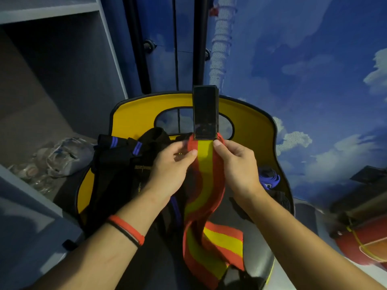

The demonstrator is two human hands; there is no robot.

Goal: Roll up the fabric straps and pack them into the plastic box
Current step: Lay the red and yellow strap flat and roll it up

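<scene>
A red strap with a yellow middle stripe [204, 181] hangs down over a chair seat, with a stiff black end piece [205, 113] standing up at its top. My left hand [171, 166] pinches the strap's left edge just below that black piece. My right hand [236, 162] pinches its right edge at the same height. The strap's lower part lies folded on the seat [217, 245]. Black straps with blue stripes [119, 155] are piled to the left. A blue and black strap [269, 178] lies at the right of the seat. No plastic box is clearly in view.
The yellow chair back with a black rim [253, 124] stands behind the straps. Crumpled clear plastic [60, 158] lies on a grey shelf at the left. A blue sky-patterned wall [303, 70] is behind. A red and orange object [364, 241] sits at the right edge.
</scene>
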